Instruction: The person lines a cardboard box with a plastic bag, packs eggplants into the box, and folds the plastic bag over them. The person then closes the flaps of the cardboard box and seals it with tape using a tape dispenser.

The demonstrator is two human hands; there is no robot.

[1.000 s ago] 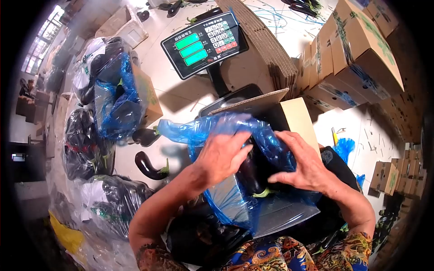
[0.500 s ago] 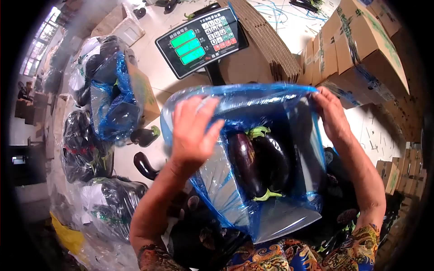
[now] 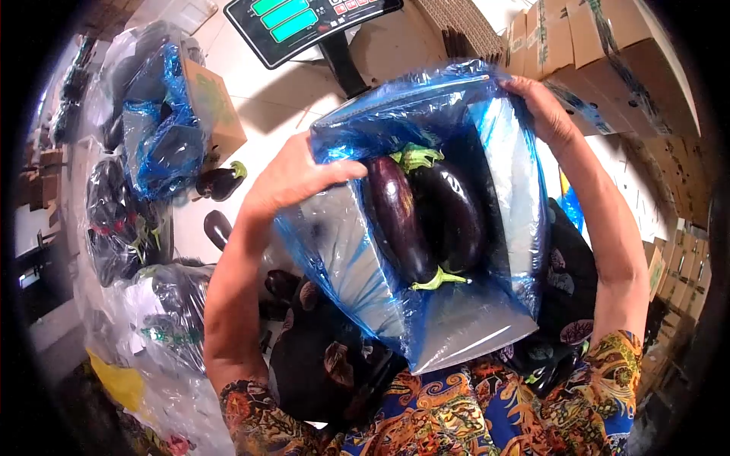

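Note:
An open box, lined with a blue plastic bag, is tilted against my front. Inside lie at least two dark purple eggplants, with green stems at opposite ends. My left hand grips the box's far left side; its thumb lies over the lined rim and its other fingers are hidden behind the wall. At the far right corner, my right hand is closed on the rim and the plastic, fingers partly hidden. Dark patterned cloth covers my legs under the box.
A scale display on a post stands beyond the box. To the left are another blue-lined carton, bagged eggplants and loose eggplants on the floor. Stacked cartons rise at the right, beside flattened cardboard.
My left hand, earlier raised with fingers spread over the plastic, now grips the box's left side. The plastic is folded outward more evenly. The view has shifted, so the scale sits higher.

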